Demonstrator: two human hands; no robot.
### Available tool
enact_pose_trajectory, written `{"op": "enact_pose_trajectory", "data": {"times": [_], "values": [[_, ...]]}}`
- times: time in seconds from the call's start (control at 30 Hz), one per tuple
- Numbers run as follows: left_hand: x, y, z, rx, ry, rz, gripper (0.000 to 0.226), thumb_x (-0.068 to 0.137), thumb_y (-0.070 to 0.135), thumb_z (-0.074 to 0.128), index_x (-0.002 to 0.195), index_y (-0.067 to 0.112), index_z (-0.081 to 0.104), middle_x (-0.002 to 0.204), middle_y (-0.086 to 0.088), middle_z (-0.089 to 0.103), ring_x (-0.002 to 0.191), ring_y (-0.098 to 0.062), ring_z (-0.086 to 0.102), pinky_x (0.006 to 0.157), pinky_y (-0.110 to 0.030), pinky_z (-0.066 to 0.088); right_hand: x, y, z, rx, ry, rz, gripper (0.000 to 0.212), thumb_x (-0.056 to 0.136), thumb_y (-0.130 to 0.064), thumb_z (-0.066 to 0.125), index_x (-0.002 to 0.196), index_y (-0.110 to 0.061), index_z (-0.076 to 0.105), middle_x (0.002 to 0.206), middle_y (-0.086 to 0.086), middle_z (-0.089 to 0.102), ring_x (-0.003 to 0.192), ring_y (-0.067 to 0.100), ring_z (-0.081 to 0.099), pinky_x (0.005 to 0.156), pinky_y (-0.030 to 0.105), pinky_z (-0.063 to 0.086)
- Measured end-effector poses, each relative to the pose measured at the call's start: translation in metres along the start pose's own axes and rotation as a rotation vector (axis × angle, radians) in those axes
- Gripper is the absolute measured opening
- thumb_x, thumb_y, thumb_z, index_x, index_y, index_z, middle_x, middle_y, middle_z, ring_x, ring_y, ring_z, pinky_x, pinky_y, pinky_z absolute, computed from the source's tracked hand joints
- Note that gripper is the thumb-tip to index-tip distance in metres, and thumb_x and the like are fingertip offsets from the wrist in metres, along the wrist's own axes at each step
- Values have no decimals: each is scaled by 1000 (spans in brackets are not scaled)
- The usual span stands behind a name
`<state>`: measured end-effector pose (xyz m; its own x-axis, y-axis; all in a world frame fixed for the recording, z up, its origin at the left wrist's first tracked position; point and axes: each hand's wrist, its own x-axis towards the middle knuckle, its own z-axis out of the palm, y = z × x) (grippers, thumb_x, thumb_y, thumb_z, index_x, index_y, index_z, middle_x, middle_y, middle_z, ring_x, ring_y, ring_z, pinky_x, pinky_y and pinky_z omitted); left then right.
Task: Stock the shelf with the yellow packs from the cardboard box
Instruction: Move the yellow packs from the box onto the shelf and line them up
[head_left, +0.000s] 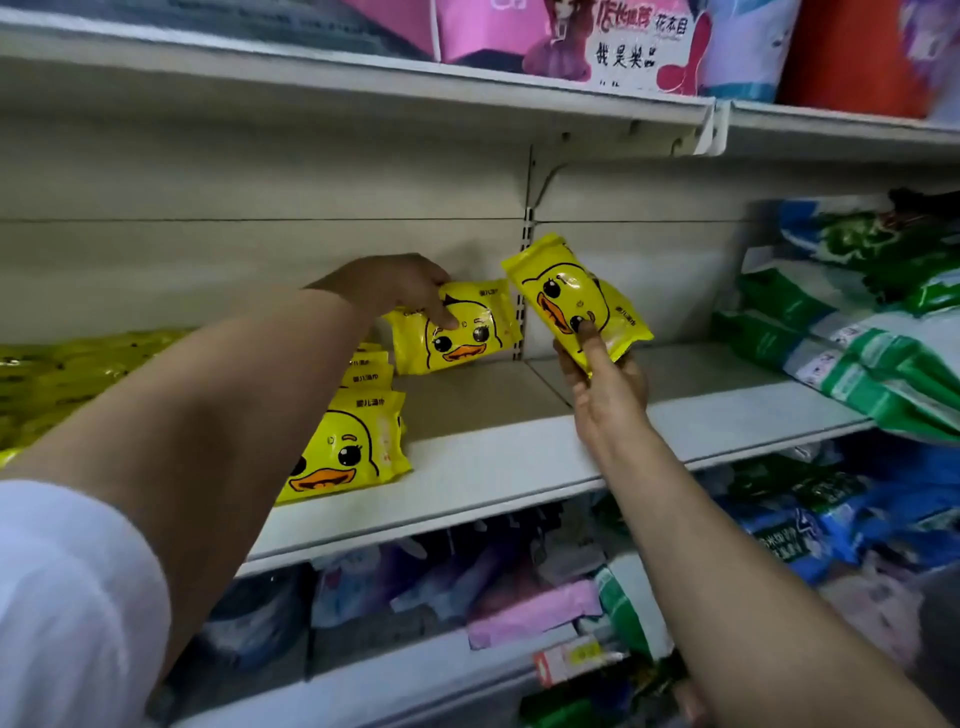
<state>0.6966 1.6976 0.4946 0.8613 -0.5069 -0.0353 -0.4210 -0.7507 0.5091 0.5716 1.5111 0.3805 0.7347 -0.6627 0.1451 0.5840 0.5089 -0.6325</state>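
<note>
Left hand (387, 287) pinches a yellow pack (457, 328) upright at the shelf (509, 457) back; right hand (609, 387) grips a second pack (574, 301), raised just beside. Advice: seat the first square against the back panel, then stand the second touching it, duck face forward. Cardboard box not in view.

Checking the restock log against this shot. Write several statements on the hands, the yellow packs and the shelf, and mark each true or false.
1. The right hand holds a tilted yellow pack above the shelf. True.
2. The left hand hangs idle. False: it grips the pack at the back wall, which stands on the shelf.
3. A row of yellow packs stands on edge, running from the front of the shelf towards the back. True.
4. The cardboard box sits on the shelf. False: no box is in view.
5. Green and white bags lie to the right. True.
</note>
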Motion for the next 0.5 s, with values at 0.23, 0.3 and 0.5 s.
{"op": "enact_pose_trajectory", "data": {"times": [0.23,0.3,0.5], "values": [[35,-29,10,170,45,24,50,71,27,86,114,9,66,111,-9,65,103,-29,62,85,-34,49,18,31,-1,-26,37,45,20,86,-8,74,105,-8,68,96,11,73,77,20,72,66,31,61],[41,-36,12,188,61,41,50,71,29,85,113,10,66,110,-8,65,100,-27,62,76,-32,47,21,36,0,-40,57,54,31,84,-10,75,114,-7,67,93,8,74,76,20,72,73,35,62],[55,-48,14,207,117,42,56,71,33,85,119,12,65,112,-7,63,106,-28,60,81,-31,45,29,52,8,-103,65,40,13,87,-12,74,99,-13,70,85,4,74,73,18,69,68,30,61]]}}
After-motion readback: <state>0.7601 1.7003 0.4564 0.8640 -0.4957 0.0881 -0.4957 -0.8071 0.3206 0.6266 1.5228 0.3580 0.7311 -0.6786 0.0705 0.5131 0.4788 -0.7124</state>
